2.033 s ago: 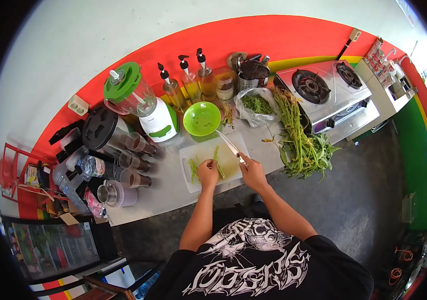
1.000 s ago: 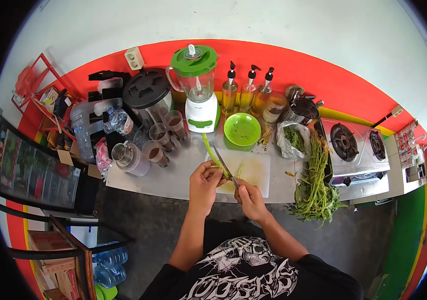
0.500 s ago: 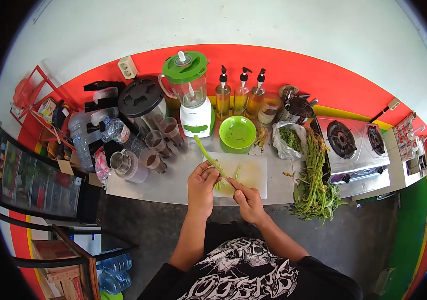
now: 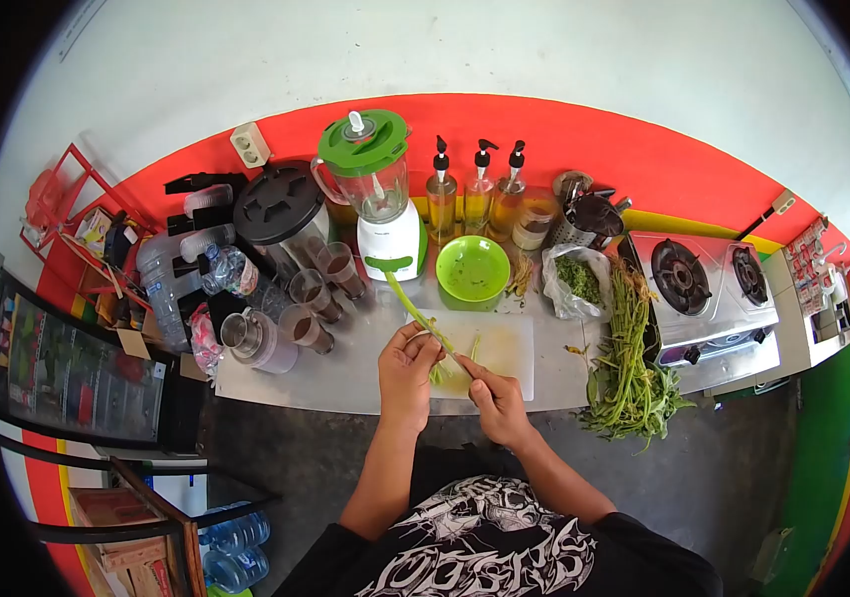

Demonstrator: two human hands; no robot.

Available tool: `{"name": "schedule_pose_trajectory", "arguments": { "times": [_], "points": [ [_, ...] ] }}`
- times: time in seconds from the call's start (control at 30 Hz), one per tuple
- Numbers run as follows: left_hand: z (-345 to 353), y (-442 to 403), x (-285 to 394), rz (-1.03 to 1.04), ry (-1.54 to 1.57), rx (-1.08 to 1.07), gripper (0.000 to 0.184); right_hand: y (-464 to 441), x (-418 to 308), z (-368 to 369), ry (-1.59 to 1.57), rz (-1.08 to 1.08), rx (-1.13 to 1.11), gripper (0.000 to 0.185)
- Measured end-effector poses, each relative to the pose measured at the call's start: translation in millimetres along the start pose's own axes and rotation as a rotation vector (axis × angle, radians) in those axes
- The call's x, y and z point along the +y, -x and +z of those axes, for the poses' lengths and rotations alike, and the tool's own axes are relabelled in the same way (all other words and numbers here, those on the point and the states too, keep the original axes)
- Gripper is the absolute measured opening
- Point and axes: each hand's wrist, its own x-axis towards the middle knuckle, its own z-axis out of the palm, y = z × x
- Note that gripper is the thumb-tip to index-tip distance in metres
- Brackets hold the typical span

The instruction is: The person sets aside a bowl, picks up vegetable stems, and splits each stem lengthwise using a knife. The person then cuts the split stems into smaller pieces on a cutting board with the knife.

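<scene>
My left hand (image 4: 408, 368) is closed around a long green vegetable stalk (image 4: 403, 298), whose upper end points toward the blender. My right hand (image 4: 498, 403) grips a small knife (image 4: 460, 360) close beside the stalk's lower part; the hand covers most of its handle. Both hands are above a white cutting board (image 4: 513, 343), where thin green trimmings (image 4: 476, 345) lie. Just beyond the board stands a green bowl (image 4: 473, 269) with a few small bits inside.
A heap of leafy green stalks (image 4: 629, 368) hangs over the counter's front edge at right, by a two-burner gas stove (image 4: 709, 308). A plastic bag of chopped greens (image 4: 577, 279) lies nearby. Behind are a blender (image 4: 385, 239) and pump bottles (image 4: 442, 204); cups (image 4: 306, 328) stand left.
The whole view has shifted slightly. Both hands keep nearly the same position, with the stalk and the knife still held close together.
</scene>
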Motion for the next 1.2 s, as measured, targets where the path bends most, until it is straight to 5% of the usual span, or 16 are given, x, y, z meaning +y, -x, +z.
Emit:
{"name": "schedule_pose_trajectory", "arguments": {
  "times": [0.37,0.63,1.2],
  "points": [
    [4,5,-4,0.01,-0.03,-0.031,0.029,1,15,5,-0.013,0.01,0.026,0.039],
    [-3,7,-8,-0.063,-0.003,-0.056,0.011,6,23,7,-0.049,-0.032,0.076,0.041],
    [4,15,-12,-0.052,-0.025,-0.03,0.022,10,21,6,-0.113,-0.039,0.025,0.041]
  ]
}}
